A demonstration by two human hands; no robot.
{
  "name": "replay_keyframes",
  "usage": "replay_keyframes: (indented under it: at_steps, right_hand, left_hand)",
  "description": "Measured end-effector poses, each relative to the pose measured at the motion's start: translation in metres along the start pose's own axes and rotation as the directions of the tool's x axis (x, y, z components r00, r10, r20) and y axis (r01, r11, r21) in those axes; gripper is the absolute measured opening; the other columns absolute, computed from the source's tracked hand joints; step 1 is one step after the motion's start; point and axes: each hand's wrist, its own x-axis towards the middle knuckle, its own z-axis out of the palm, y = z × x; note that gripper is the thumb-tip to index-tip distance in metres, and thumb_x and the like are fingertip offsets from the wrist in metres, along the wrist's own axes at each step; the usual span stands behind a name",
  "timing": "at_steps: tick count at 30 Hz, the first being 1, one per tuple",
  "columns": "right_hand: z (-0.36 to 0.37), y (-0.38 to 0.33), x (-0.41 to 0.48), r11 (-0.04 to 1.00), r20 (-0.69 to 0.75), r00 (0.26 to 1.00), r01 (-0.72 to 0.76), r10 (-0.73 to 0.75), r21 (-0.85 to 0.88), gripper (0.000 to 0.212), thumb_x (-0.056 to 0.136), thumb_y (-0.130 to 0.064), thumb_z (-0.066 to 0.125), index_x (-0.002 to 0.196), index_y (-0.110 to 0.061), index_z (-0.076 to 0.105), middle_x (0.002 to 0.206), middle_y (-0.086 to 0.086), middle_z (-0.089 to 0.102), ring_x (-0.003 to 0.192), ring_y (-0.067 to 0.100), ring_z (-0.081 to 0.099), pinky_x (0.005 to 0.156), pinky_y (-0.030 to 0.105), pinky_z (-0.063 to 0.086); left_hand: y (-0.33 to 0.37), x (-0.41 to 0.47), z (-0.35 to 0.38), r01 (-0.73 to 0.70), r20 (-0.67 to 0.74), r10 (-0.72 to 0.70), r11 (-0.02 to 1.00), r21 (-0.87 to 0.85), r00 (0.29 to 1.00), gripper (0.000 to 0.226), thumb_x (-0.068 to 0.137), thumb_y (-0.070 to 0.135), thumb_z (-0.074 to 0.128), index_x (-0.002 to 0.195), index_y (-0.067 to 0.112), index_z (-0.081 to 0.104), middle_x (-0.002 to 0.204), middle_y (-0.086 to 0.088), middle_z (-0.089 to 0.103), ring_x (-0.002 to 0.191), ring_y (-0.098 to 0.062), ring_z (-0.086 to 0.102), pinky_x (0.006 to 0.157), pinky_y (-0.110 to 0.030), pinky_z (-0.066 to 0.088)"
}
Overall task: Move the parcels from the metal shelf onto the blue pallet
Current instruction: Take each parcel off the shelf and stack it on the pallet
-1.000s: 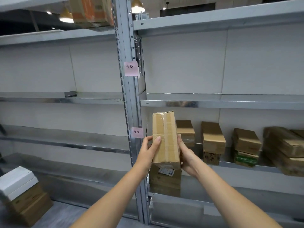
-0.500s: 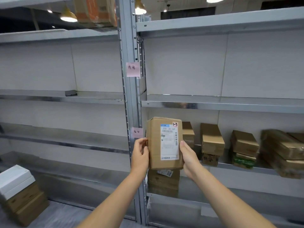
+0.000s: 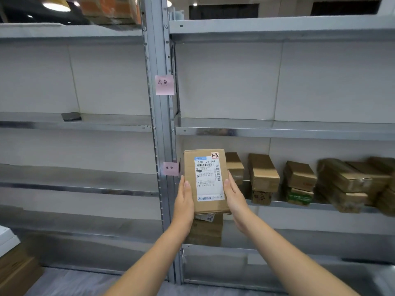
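The metal shelf [image 3: 277, 133] fills the view, and most of the job looks undone. A row of brown parcels [image 3: 299, 180] sits on one of its boards to the right of the fingers [image 3: 229, 181], some stacked two high, and a lower parcel [image 3: 206, 231] rests on the board beneath the fingers. The held parcel [image 3: 192, 189] is off the shelf, upright in the air between the fingers. The left hand [image 3: 184, 201] grips its left edge and the right hand [image 3: 235, 195] its right edge. A thumb lies on the front face at each side, and the other fingers pass behind the cardboard, hidden. The blue pallet is out of view, so this parcel is not yet set down, and how many already lie there cannot be told. A white label [image 3: 208, 178] faces the person, just above the thumbs.
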Motion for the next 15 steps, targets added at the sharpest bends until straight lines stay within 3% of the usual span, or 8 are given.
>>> replay_keyframes:
  at_steps: [2, 5, 7, 10, 13, 15]
  right_hand:
    - [0.0, 0.003, 0.0, 1.0, -0.016, 1.0, 0.013, -0.013, 0.002, 0.048, 0.102, -0.046, 0.03, 0.15, -0.045, 0.021, 0.148, -0.01, 0.044, 0.133, 0.013, 0.043, 0.107, 0.038, 0.04]
    - [0.002, 0.009, -0.006, 1.0, -0.054, 0.998, 0.015, -0.015, -0.008, 0.048, 0.104, -0.04, 0.031, 0.151, -0.037, 0.024, 0.149, -0.009, 0.043, 0.134, 0.01, 0.041, 0.11, 0.031, 0.036]
    - [0.002, 0.013, -0.012, 1.0, -0.081, 0.997, 0.011, -0.012, -0.012, 0.047, 0.105, -0.037, 0.03, 0.151, -0.035, 0.026, 0.149, -0.009, 0.043, 0.132, 0.008, 0.042, 0.105, 0.026, 0.036]
    - [-0.001, 0.019, -0.022, 1.0, -0.106, 0.994, -0.015, 0.013, -0.011, 0.046, 0.104, -0.041, 0.029, 0.15, -0.04, 0.026, 0.147, -0.013, 0.043, 0.134, 0.01, 0.041, 0.109, 0.032, 0.037]
    - [-0.013, 0.026, -0.037, 0.998, -0.148, 0.988, -0.055, 0.053, -0.01, 0.047, 0.104, -0.043, 0.027, 0.15, -0.042, 0.023, 0.148, -0.012, 0.043, 0.136, 0.013, 0.04, 0.111, 0.038, 0.035]
    - [-0.028, 0.031, -0.048, 0.998, -0.184, 0.981, -0.065, 0.063, -0.004, 0.047, 0.104, -0.042, 0.027, 0.151, -0.04, 0.022, 0.148, -0.009, 0.044, 0.135, 0.014, 0.042, 0.113, 0.041, 0.035]
  left_hand:
    - [0.0, -0.001, 0.0, 0.002, 0.028, -0.002, 1.0, -0.022, 1.0, 0.054, 0.104, 0.051, 0.025, 0.155, 0.033, 0.027, 0.142, 0.007, 0.054, 0.1, 0.015, 0.051, 0.061, 0.004, 0.042]
    - [-0.005, -0.009, 0.0, 0.027, 0.037, -0.026, 0.998, -0.049, 0.999, 0.054, 0.104, 0.049, 0.026, 0.155, 0.033, 0.025, 0.138, 0.014, 0.051, 0.093, 0.021, 0.052, 0.061, 0.007, 0.039]
    - [-0.009, -0.013, 0.0, 0.042, 0.051, -0.039, 0.997, -0.067, 0.998, 0.054, 0.105, 0.048, 0.026, 0.156, 0.033, 0.023, 0.144, 0.012, 0.049, 0.106, 0.013, 0.05, 0.067, 0.005, 0.04]
    - [-0.016, -0.018, 0.004, 0.051, 0.085, -0.045, 0.996, -0.074, 0.995, 0.052, 0.104, 0.049, 0.026, 0.155, 0.037, 0.024, 0.143, 0.009, 0.053, 0.119, -0.003, 0.054, 0.081, -0.01, 0.042]
    - [-0.022, -0.028, 0.016, 0.072, 0.135, -0.062, 0.995, -0.071, 0.989, 0.052, 0.104, 0.05, 0.025, 0.154, 0.037, 0.027, 0.138, 0.008, 0.058, 0.118, -0.003, 0.057, 0.083, -0.016, 0.047]
    - [-0.027, -0.035, 0.03, 0.08, 0.174, -0.067, 0.995, -0.066, 0.982, 0.053, 0.104, 0.051, 0.026, 0.155, 0.035, 0.026, 0.142, 0.007, 0.055, 0.124, -0.007, 0.055, 0.093, -0.021, 0.046]
